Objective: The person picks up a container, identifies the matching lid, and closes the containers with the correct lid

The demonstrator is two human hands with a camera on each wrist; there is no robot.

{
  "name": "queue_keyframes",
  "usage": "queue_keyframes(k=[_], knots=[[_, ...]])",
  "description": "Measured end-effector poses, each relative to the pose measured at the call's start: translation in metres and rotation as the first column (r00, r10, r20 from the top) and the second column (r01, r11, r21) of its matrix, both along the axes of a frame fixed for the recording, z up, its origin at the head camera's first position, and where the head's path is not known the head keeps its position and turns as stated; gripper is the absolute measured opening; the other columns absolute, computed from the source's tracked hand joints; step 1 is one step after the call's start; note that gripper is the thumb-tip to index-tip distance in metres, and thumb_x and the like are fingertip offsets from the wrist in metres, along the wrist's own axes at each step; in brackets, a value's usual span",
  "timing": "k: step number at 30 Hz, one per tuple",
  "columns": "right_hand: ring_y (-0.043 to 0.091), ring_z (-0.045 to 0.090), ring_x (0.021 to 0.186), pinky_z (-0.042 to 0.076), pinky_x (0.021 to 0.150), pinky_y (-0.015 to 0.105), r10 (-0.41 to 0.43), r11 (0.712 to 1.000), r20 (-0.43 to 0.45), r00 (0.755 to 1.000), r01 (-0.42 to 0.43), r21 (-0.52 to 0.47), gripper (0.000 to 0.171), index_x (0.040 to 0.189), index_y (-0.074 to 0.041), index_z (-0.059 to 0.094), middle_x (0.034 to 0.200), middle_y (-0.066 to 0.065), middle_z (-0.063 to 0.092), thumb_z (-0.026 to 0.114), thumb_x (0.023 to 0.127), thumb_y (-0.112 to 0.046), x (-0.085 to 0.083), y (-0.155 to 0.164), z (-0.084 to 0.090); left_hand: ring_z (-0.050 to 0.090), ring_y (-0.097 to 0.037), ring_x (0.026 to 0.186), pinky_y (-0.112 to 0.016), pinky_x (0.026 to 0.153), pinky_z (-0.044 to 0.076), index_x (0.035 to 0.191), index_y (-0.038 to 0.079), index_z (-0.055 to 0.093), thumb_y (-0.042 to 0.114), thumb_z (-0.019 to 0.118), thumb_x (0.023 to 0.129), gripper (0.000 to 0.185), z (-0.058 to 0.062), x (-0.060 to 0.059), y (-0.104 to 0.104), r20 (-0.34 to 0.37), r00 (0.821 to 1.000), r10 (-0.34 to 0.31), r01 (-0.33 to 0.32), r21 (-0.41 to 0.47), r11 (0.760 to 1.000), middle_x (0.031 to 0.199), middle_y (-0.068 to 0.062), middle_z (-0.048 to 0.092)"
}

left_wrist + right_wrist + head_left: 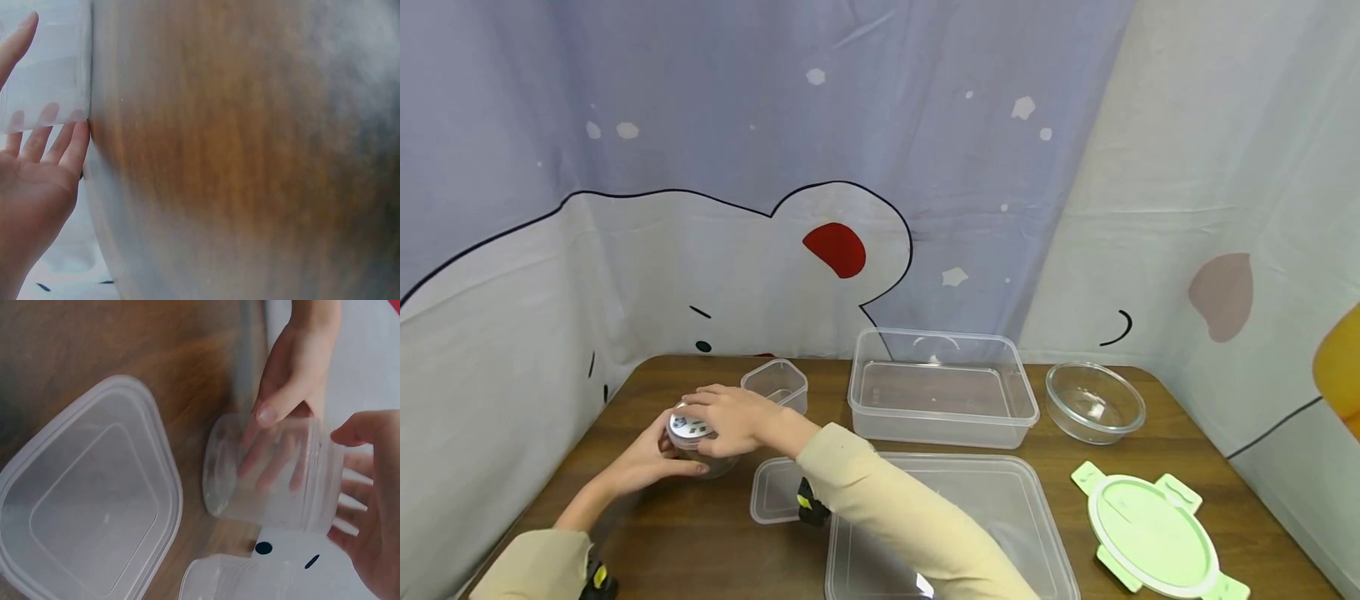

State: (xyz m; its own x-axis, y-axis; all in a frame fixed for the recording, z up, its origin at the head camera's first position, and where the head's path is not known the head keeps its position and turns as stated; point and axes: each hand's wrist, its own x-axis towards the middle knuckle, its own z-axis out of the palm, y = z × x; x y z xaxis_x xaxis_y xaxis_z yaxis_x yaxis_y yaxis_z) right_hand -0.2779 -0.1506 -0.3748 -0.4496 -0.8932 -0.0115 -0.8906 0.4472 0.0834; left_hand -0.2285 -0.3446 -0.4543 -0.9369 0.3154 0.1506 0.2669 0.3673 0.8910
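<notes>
Wooden table (647,517): both hands' grip clasps upright clear jar (696,442), lid up.

2 cream-beige long sleeves (887,500), black-and-yellow wrist straps (808,502), bare hands

Staged recording booth: wooden table (700,533) hemmed by cartoon-print curtains (775,167), food containers (942,387).

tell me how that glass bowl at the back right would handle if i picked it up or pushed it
The glass bowl is probably stiff, heavy for its size and breakable if dropped. Its smooth clear wall may be slippery. It stands upright on the wooden table, wide and low, so a push would likely slide it rather than tip it.
</notes>
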Motion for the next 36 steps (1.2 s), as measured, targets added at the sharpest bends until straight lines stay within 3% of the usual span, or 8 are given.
queue_keyframes(k=[5,11,16,21,24,27,31,36], knots=[[0.008,0.041,0.131,0.040,0.104,0.022,-0.103,0.995,-0.094,0.990,0.103,-0.010,0.057,0.145,-0.032,0.041,0.147,-0.010,0.043,0.048,0.093,-0.055,0.011,-0.004,0.000,0.057,0.008,0.101,-0.020,0.080,0.055,0.146,-0.007,0.010,0.002,0.075,0.078,0.094,-0.001,0.000,0.000,0.031,1.000,-0.003,0.002,0.020,1.000,0.134,-0.026,0.041],[0.007,0.048,0.109,0.046,0.090,0.020,-0.231,0.973,-0.264,0.936,0.223,-0.057,0.055,0.134,-0.033,0.052,0.125,-0.011,0.055,0.045,0.090,-0.065,0.020,-0.013,-0.006,0.059,0.007,0.100,-0.020,0.080,0.055,0.148,-0.005,0.006,0.003,0.074,0.079,0.097,-0.002,-0.001,0.000,0.050,0.999,-0.011,0.010,0.028,1.000,0.138,-0.034,0.037],[0.008,0.046,0.099,0.046,0.079,0.018,-0.299,0.954,-0.292,0.909,0.279,-0.109,0.065,0.132,-0.030,0.053,0.115,-0.009,0.054,0.042,0.086,-0.074,0.021,-0.017,-0.012,0.056,0.010,0.101,-0.018,0.082,0.053,0.147,-0.004,0.009,0.006,0.075,0.080,0.095,-0.001,0.001,0.000,0.047,0.999,0.010,-0.010,-0.014,1.000,0.139,-0.036,0.036],[0.012,0.047,0.120,0.046,0.094,0.021,-0.264,0.956,-0.114,0.958,0.244,-0.162,0.088,0.150,-0.018,0.029,0.140,-0.002,0.044,0.042,0.085,-0.076,0.012,-0.013,-0.013,0.054,0.009,0.101,-0.017,0.082,0.051,0.147,-0.003,0.013,0.010,0.076,0.079,0.094,0.002,0.002,0.000,0.029,0.999,0.033,-0.031,-0.058,0.998,0.137,-0.029,0.040],[0.013,0.038,0.135,0.039,0.107,0.023,-0.176,0.973,0.037,0.984,0.180,-0.143,0.084,0.154,-0.017,0.019,0.153,-0.001,0.032,0.044,0.090,-0.065,0.004,-0.008,-0.007,0.051,0.012,0.103,-0.016,0.083,0.051,0.148,-0.003,0.012,0.009,0.076,0.079,0.094,0.002,0.001,0.000,0.029,0.999,0.024,-0.023,-0.045,0.999,0.139,-0.029,0.037],[0.010,0.028,0.143,0.031,0.113,0.022,-0.117,0.990,0.111,0.987,0.125,-0.067,0.076,0.154,-0.021,0.019,0.157,-0.007,0.026,0.045,0.093,-0.058,0.001,-0.006,-0.001,0.050,0.014,0.105,-0.016,0.083,0.052,0.147,-0.004,0.011,0.008,0.076,0.079,0.095,0.000,0.000,-0.002,0.031,0.999,0.017,-0.016,-0.033,0.999,0.141,-0.030,0.035],[0.007,0.026,0.143,0.030,0.112,0.020,-0.096,0.995,0.109,0.989,0.096,0.009,0.072,0.153,-0.028,0.021,0.156,-0.011,0.027,0.047,0.093,-0.056,0.001,-0.007,0.003,0.052,0.012,0.103,-0.018,0.082,0.053,0.147,-0.005,0.012,0.007,0.076,0.079,0.094,0.000,0.000,-0.003,0.040,0.999,0.012,-0.011,-0.023,1.000,0.140,-0.031,0.036],[0.007,0.037,0.135,0.039,0.105,0.020,-0.135,0.991,0.025,0.991,0.134,0.019,0.064,0.147,-0.031,0.036,0.151,-0.009,0.036,0.048,0.091,-0.059,0.004,-0.008,0.004,0.051,0.013,0.104,-0.018,0.082,0.053,0.147,-0.004,0.011,0.006,0.075,0.079,0.094,0.000,0.001,-0.001,0.041,0.999,0.011,-0.010,-0.018,1.000,0.140,-0.030,0.035]])
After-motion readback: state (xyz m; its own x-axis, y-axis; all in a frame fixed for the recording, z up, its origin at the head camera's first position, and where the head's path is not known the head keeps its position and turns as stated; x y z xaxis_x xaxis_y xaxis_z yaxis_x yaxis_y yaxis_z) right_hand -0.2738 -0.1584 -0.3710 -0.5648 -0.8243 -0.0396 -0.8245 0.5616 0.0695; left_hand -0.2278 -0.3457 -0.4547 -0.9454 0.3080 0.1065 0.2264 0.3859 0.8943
